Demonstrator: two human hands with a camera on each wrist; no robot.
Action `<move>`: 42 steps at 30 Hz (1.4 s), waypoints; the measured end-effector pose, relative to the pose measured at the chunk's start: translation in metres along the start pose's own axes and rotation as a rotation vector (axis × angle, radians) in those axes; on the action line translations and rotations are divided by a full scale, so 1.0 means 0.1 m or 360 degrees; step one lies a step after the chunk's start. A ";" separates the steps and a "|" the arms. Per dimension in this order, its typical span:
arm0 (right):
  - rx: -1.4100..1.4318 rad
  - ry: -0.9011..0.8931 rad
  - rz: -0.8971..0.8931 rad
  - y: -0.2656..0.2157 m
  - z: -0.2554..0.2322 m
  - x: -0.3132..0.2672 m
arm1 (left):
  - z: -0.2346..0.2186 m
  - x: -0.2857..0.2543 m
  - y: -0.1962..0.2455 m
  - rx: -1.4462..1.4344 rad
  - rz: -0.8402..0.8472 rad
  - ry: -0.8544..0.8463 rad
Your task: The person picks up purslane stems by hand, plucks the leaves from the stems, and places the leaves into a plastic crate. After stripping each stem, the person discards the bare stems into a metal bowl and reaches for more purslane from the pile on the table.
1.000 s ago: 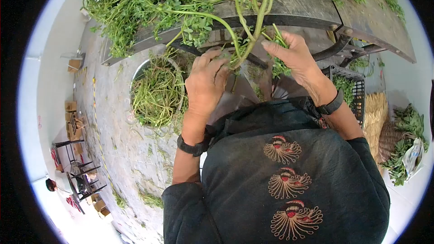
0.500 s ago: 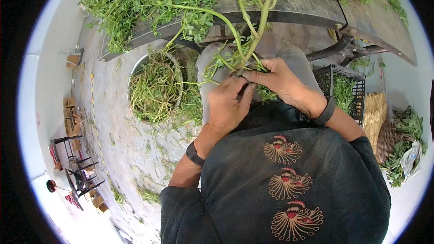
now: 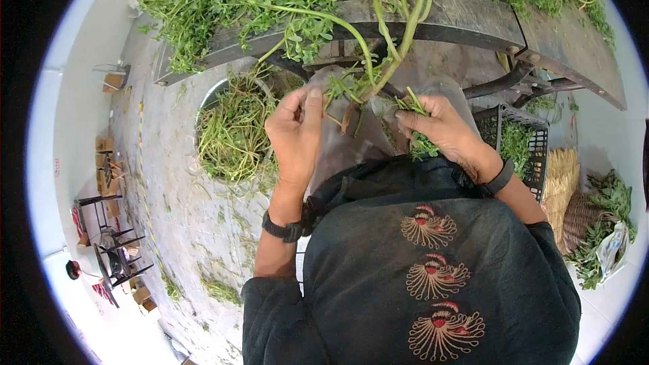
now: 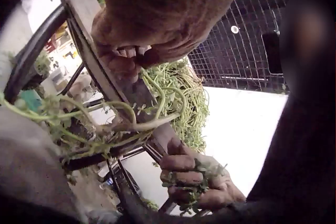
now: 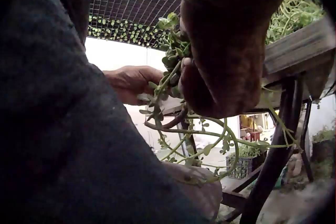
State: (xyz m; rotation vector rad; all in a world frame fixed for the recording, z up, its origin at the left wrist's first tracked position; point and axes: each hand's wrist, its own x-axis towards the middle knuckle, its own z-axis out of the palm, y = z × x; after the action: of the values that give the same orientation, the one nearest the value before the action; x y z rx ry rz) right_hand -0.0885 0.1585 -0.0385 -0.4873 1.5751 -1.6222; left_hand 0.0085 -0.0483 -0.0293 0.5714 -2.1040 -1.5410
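The two hands are apart now. Half a second ago they were together at the bottom of the thick green stem (image 3: 404, 47). The left hand (image 3: 294, 138) has moved away, over to the side where the round tub (image 3: 215, 88) is. Its fingers are bent in and its thumb points up, close to some small leaves on the stem, but I cannot tell if it is pinching anything. The right hand (image 3: 443, 128) has moved off the other way, and it still holds the little leafy bunch (image 3: 424, 147) that it had before. The picture from the left wrist shows those leaves poking out between the right hand's bent fingers. The thick stem still hangs down over the edge of the wooden table (image 3: 460, 17), and now its low end is in the gap between the hands. A brown bit (image 3: 347, 118) shows there, at a spot the hands were covering half a second ago. A full second ago the hands were apart too, but then the left hand was right up by the low end of the stem. The other things look the same as before. The big green heap (image 3: 223, 10) is on the table, the tub is full of long stems (image 3: 236, 135), and the black crate (image 3: 539, 162) with green leaves in it is on the right hand's side.
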 end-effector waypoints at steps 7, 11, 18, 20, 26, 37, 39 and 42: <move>0.0083 0.0072 0.0022 0.01 0.02 -0.04 | 0.21 0.38 -0.16 0.0773 0.0679 -0.0396; 0.0053 0.0031 0.0074 0.01 0.00 -0.05 | 0.22 0.37 -0.13 0.1056 0.0556 -0.0559; -0.0025 -0.0032 -0.0093 -0.19 0.21 0.00 | 0.27 -0.05 0.02 0.1036 0.0776 -0.0017; 0.0037 -0.0090 -0.0204 -0.18 0.27 0.05 | 0.30 -0.13 -0.06 0.0794 0.0657 -0.0031; -0.0511 0.0212 -0.0273 0.02 0.23 0.17 | 0.30 -0.18 0.02 0.0673 0.0864 0.0124; -0.0714 0.0247 -0.0549 -0.06 0.28 0.16 | 0.45 -0.12 -0.29 0.0630 0.0423 -0.0018; -0.0774 0.0298 -0.0530 -0.08 0.25 0.17 | 0.40 -0.02 -0.34 0.0159 0.0069 -0.0063; -0.0832 0.0352 -0.0441 -0.06 0.17 0.23 | 0.40 -0.11 -0.18 0.0021 -0.0124 0.0019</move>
State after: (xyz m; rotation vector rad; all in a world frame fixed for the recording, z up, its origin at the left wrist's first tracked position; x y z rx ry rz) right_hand -0.0910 0.1298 -0.0361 -0.8544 2.1926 -1.4879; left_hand -0.0047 -0.0166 -0.0584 0.6726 -2.1075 -1.5626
